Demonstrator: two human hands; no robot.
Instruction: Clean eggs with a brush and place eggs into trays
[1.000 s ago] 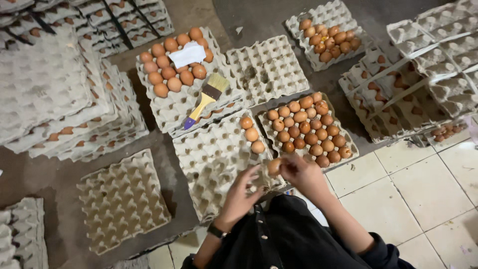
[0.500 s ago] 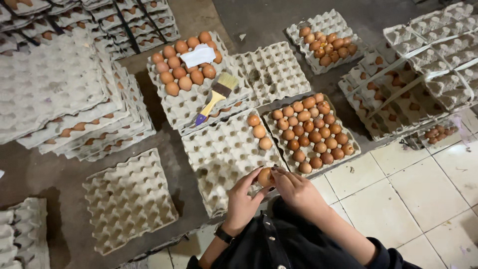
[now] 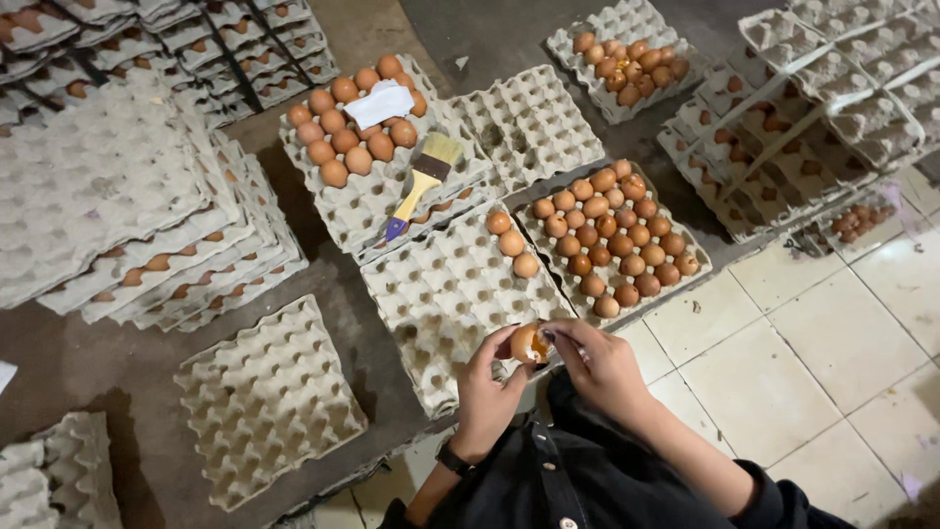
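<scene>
Brown in colour, one egg (image 3: 530,343) was gripped between both hands: the left hand (image 3: 487,392) cupped it from below, and the right hand (image 3: 599,364) pinched it with closed fingers (image 3: 560,337) from the side. The egg sat just above the near edge of a grey pulp tray (image 3: 441,299). Three eggs (image 3: 512,243) lay at that tray's far corner. A full tray (image 3: 609,239) adjoined its right side, and a brush (image 3: 421,181) rested just beyond it.
</scene>
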